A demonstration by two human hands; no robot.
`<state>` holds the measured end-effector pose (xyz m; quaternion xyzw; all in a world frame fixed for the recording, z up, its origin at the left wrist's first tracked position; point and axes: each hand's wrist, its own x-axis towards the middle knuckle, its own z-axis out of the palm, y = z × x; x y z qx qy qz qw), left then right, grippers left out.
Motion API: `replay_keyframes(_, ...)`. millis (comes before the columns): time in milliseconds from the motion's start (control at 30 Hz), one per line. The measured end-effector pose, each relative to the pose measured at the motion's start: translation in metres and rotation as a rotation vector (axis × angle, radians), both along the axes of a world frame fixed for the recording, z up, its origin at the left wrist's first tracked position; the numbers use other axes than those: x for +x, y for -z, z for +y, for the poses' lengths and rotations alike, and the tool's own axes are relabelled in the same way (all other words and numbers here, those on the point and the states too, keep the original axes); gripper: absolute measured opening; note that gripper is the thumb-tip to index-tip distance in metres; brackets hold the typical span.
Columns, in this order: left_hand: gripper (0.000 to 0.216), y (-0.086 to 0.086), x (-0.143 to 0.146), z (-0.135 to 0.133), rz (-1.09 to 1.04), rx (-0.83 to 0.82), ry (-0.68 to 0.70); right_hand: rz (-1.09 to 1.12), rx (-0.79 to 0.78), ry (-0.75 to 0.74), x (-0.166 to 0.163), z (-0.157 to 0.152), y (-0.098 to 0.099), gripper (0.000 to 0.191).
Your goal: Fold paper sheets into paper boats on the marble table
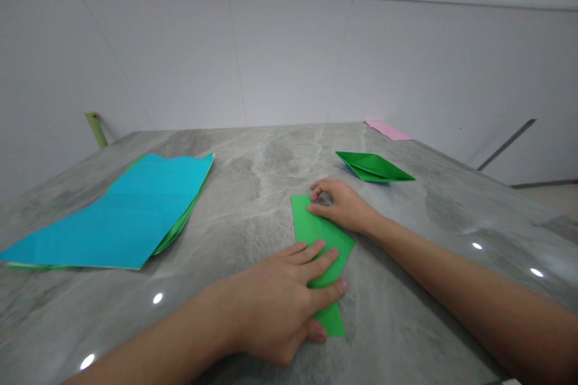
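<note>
A folded sheet of green paper (311,228) lies on the grey marbled table, with a slanted edge on its right side. My left hand (289,295) rests flat over its lower part, fingers spread and pressing it down. At the upper right edge of that paper, my right hand (341,204) has its fingers curled in, with the thumb tip on the paper and the fingertips close by. Beyond my right hand sits a folded green paper boat (374,167), pointed at both ends.
To the left, a blue sheet (126,210) tops a stack with green sheets (183,225) under it. A pink paper (388,130) lies at the far right edge of the table (253,174). Behind stands a white wall (289,60); a light green object (96,128) shows past the left edge.
</note>
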<state>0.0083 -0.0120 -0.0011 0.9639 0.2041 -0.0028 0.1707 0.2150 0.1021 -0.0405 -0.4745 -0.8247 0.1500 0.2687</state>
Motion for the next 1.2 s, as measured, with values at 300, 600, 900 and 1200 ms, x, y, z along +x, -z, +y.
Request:
replay_keyframes(300,0.107,0.008,-0.007,0.014,0.057,-0.051,-0.233,-0.061,0.018,0.041,-0.002,0.006,0.000,0.012)
replay_keyframes(600,0.101,0.000,-0.007,0.018,0.183,-0.013,-0.300,-0.074,0.006,0.044,-0.001,0.006,-0.001,0.012)
replay_keyframes(900,0.049,-0.011,-0.006,0.012,0.040,-0.124,-0.109,-0.060,0.012,0.050,-0.002,0.004,-0.002,0.010)
replay_keyframes(1200,0.033,-0.012,-0.007,0.014,0.041,-0.201,-0.071,-0.066,0.013,0.042,-0.002,0.004,-0.002,0.010)
